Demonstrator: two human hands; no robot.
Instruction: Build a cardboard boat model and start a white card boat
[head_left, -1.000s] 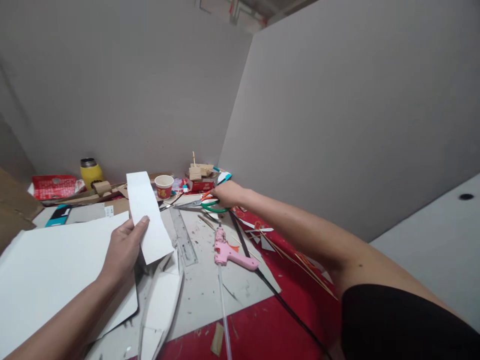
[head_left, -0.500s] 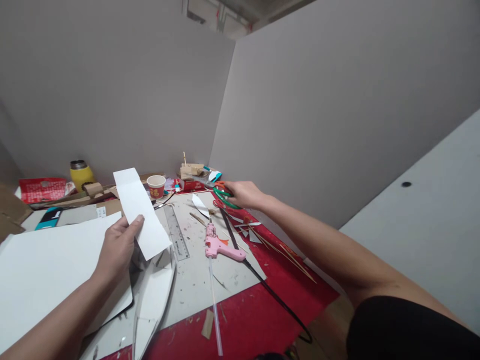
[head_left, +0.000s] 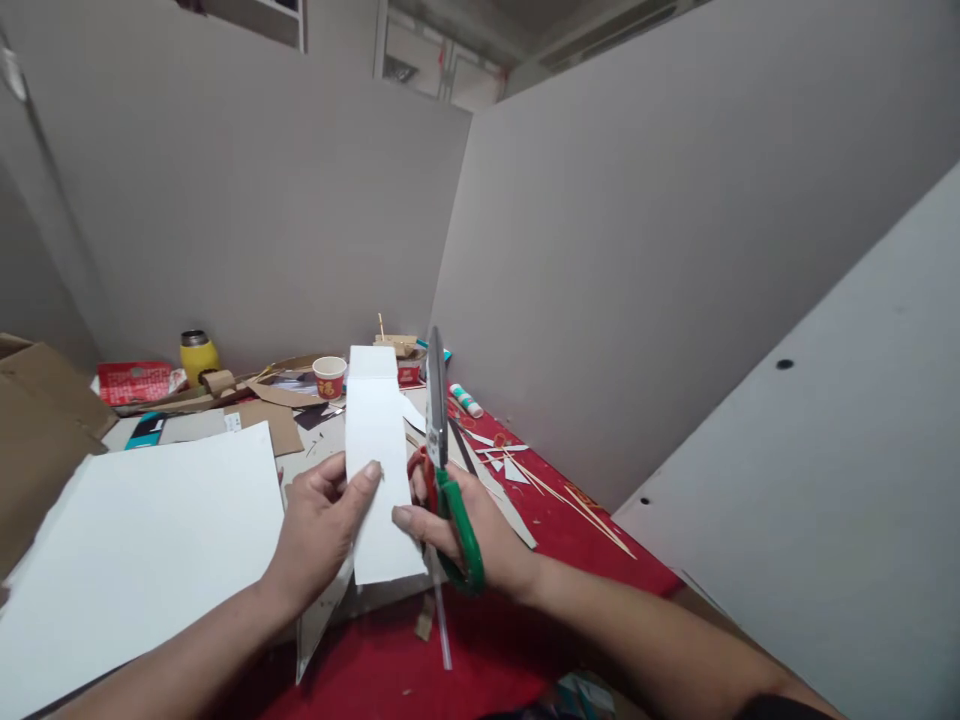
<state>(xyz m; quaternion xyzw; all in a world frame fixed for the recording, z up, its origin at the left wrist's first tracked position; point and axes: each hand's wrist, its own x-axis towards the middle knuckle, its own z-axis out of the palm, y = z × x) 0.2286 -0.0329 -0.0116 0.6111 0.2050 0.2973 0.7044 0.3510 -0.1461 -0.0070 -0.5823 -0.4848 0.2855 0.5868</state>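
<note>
A white paper strip [head_left: 377,425] with a crease near its far end is held upright over the table. My left hand [head_left: 322,520] grips its left edge, thumb on the face and fingers behind. My right hand [head_left: 480,530] holds scissors [head_left: 437,425] with green and red handles, their blades pointing up and away beside the strip. The right thumb also touches the strip's lower right edge. Behind the hands, the glue gun is hidden except for a clear glue stick [head_left: 442,630].
A large white sheet [head_left: 165,540] lies at left, beside a cardboard box [head_left: 45,450]. Toward the back stand a yellow bottle [head_left: 198,358] and a paper cup [head_left: 329,378]. At right, a glue tube [head_left: 466,400], thin sticks [head_left: 555,495] and paper scraps lie on the red cloth [head_left: 600,550].
My right hand has brought the scissors from the back of the table toward me, beside the strip. My left hand has moved right with the strip, now more upright. The view has shifted slightly.
</note>
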